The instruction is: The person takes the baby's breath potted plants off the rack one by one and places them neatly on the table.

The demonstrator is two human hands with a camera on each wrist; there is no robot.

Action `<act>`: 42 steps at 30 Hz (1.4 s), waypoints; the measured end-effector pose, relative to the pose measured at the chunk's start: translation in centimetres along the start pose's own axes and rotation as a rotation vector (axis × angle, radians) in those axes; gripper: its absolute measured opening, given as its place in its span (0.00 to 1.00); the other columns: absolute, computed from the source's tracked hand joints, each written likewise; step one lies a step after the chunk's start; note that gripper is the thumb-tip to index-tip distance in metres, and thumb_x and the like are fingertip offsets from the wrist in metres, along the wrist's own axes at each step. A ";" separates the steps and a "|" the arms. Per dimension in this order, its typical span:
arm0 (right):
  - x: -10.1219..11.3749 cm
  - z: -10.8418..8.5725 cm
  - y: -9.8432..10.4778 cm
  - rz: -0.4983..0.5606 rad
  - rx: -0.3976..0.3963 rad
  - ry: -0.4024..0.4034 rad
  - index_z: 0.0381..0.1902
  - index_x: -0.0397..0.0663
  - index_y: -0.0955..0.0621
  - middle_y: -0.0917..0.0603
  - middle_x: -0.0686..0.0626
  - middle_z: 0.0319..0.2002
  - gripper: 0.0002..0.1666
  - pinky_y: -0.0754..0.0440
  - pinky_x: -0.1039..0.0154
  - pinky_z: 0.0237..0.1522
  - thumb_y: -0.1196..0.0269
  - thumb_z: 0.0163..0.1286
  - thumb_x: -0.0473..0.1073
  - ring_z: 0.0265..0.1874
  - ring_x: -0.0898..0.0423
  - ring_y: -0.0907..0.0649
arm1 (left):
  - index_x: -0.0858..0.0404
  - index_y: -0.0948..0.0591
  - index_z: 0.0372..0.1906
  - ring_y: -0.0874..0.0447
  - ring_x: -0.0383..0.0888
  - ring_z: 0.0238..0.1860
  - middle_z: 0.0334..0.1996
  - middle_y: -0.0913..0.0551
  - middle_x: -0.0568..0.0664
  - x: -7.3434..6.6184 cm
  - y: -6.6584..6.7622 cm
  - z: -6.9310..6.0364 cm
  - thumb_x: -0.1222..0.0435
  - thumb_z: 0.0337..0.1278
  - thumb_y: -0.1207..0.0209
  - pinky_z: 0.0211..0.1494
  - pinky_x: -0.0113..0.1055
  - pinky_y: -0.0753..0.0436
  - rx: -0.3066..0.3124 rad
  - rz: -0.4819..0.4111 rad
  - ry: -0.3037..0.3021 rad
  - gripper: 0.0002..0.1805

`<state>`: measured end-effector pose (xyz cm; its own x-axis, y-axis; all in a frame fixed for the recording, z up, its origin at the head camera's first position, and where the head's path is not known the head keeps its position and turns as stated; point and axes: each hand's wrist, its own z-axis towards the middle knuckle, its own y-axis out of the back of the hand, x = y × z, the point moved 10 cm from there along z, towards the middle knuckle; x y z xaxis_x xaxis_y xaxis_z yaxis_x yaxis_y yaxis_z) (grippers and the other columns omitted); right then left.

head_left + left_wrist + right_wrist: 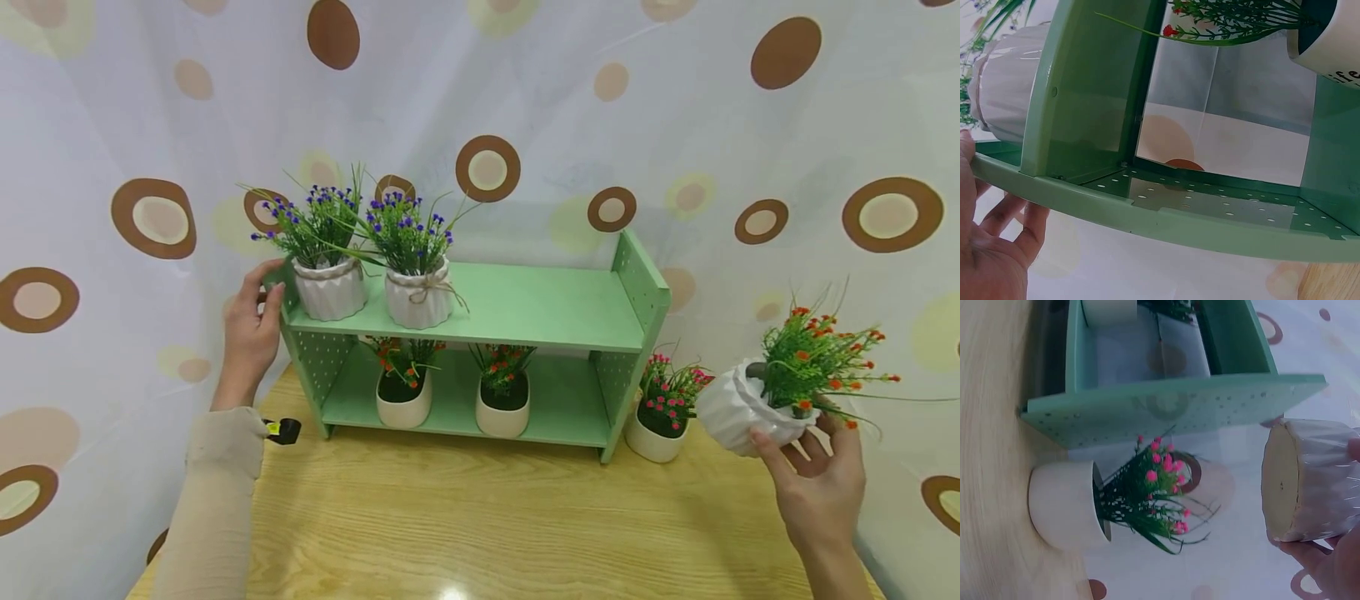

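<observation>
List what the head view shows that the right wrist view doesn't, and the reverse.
Head view only: the left hand gripping the green perforated shelf unit, two white ribbed pots with purple flowers on top, and orange flowers in the tilted white ribbed pot.

Right wrist view only: that tilted pot's flat cream base.

Both: the shelf unit, the tilted pot in the right hand, the rounded cream pot with pink flowers, and the light wood tabletop.

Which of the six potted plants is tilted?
The orange-flowered plant in the ribbed white pot, held by the right hand; the other five stand upright, four on the green shelf and the pink-flowered one on the table.
</observation>
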<state>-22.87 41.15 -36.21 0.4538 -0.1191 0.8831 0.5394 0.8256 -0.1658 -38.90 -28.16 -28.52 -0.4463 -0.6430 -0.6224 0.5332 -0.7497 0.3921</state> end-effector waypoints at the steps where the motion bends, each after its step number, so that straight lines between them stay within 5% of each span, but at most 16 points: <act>1: 0.0 0.4 0.3 0.013 -0.010 0.009 0.64 0.45 0.30 0.30 0.49 0.58 0.39 0.19 0.81 0.43 0.36 0.59 0.14 0.51 0.65 0.17 | 0.46 0.30 0.75 0.26 0.39 0.47 0.64 0.21 0.62 0.0 0.0 0.0 0.57 0.84 0.55 0.44 0.20 0.28 0.000 -0.002 0.000 0.22; 5: -0.3 1.9 1.3 -0.069 -0.041 0.017 0.68 0.46 0.31 0.30 0.52 0.58 0.41 0.20 0.82 0.43 0.34 0.60 0.18 0.51 0.67 0.18 | 0.47 0.30 0.75 0.25 0.39 0.47 0.64 0.21 0.61 -0.2 0.0 0.0 0.58 0.84 0.54 0.43 0.20 0.28 -0.003 -0.008 -0.008 0.22; 14: -1.6 3.5 2.8 -0.207 -0.095 -0.022 0.73 0.48 0.33 0.32 0.57 0.58 0.44 0.23 0.85 0.44 0.31 0.62 0.24 0.51 0.68 0.21 | 0.47 0.31 0.75 0.20 0.56 0.52 0.67 0.22 0.62 -0.2 -0.1 -0.1 0.56 0.84 0.55 0.45 0.21 0.29 0.008 -0.014 0.003 0.22; 17: -2.2 4.0 3.0 -0.265 -0.100 -0.018 0.74 0.49 0.34 0.32 0.59 0.58 0.44 0.24 0.86 0.45 0.31 0.64 0.26 0.50 0.70 0.22 | 0.46 0.31 0.75 0.21 0.54 0.52 0.67 0.23 0.61 -0.2 -0.1 0.0 0.56 0.84 0.56 0.45 0.23 0.29 0.009 -0.010 0.006 0.22; 26: -5.1 5.5 3.5 -0.070 -0.124 -0.059 0.73 0.50 0.32 0.31 0.56 0.58 0.46 0.22 0.84 0.43 0.30 0.60 0.22 0.52 0.64 0.21 | 0.45 0.31 0.76 0.21 0.54 0.52 0.65 0.22 0.61 0.1 0.2 0.1 0.55 0.84 0.56 0.45 0.20 0.29 0.005 -0.003 0.016 0.22; 37: -9.0 5.8 4.5 -0.256 -0.134 -0.178 0.79 0.52 0.39 0.33 0.60 0.61 0.48 0.25 0.84 0.48 0.30 0.66 0.33 0.57 0.65 0.24 | 0.45 0.32 0.76 0.21 0.54 0.53 0.67 0.23 0.61 -0.3 0.0 0.0 0.56 0.84 0.55 0.46 0.21 0.28 0.017 -0.021 0.016 0.23; 42: -11.1 5.7 5.2 -0.304 -0.134 -0.238 0.81 0.55 0.42 0.35 0.63 0.61 0.49 0.27 0.82 0.52 0.31 0.69 0.38 0.58 0.65 0.26 | 0.44 0.31 0.76 0.23 0.47 0.49 0.65 0.22 0.60 -0.2 0.0 -0.1 0.56 0.84 0.55 0.45 0.20 0.28 0.013 -0.022 0.011 0.22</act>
<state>-29.14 49.95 -44.39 0.0912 -0.2031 0.9749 0.7185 0.6913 0.0768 -38.71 -28.01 -28.49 -0.4496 -0.6249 -0.6382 0.5138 -0.7654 0.3875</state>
